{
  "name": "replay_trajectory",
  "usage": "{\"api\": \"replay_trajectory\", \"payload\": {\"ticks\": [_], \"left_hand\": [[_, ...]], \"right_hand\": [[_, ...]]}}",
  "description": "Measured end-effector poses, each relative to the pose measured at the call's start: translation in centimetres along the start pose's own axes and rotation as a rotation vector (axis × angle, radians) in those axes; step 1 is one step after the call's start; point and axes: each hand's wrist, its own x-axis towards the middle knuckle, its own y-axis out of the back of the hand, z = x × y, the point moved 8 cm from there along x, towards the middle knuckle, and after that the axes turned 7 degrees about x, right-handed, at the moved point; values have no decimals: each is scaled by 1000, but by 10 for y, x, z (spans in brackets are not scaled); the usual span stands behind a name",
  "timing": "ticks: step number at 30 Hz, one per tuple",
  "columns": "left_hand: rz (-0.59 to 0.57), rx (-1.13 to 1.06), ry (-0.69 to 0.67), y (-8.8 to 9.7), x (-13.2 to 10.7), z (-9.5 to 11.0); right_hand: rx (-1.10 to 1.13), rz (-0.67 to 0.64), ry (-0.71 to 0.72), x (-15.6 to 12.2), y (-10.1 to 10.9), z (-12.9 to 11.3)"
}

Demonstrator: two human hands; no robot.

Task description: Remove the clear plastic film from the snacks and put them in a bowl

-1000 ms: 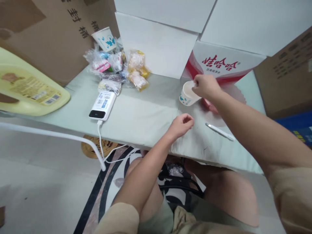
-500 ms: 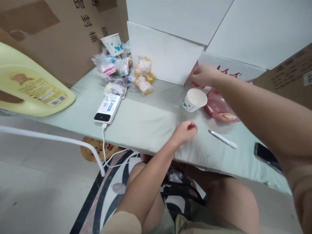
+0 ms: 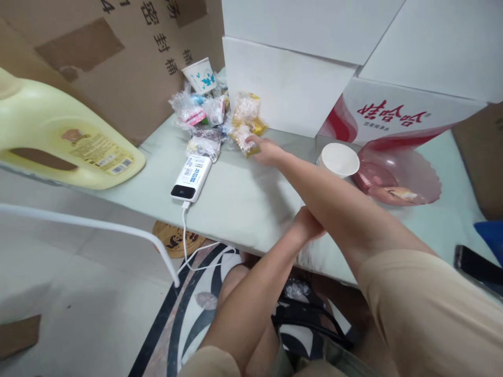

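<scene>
My right hand reaches across to the left, its fingers closed on the edge of a clear plastic packet with yellow edges. This packet is the front one of two similar packets against the white box. My left hand is curled near the table's front edge, partly covered by my right forearm; whatever it holds, if anything, is hidden. An open white paper cup stands behind my right forearm. Beside it is a translucent pink bowl with a light brown piece inside.
Several wrapped packets lie at the back left with a tilted paper cup on top. A white power bank with a cable lies in front. A yellow jug stands left, a dark phone right. White boxes line the back.
My right hand has moved left from beside the pink bowl to the yellow-edged packet. My left hand stays near the front edge, now under my right forearm. The view has turned slightly.
</scene>
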Motion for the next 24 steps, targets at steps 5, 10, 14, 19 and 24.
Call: {"api": "replay_trajectory", "payload": {"ticks": [5,10,14,19,24], "left_hand": [[-29,350,8,7,-8,5],[-60,354,-15,9,-14,10],[-51,163,12,10,-18,12],[-241,-271,-51,-18,-21,20],[-94,-234,-2,-22,-6,6]], "right_hand": [[156,211,176,-25,25,2],[540,494,291,-132,65,36],[916,743,183,-245,57,102],[941,754,-24,-305,6,146],[783,747,-65,-312,10,158]]}}
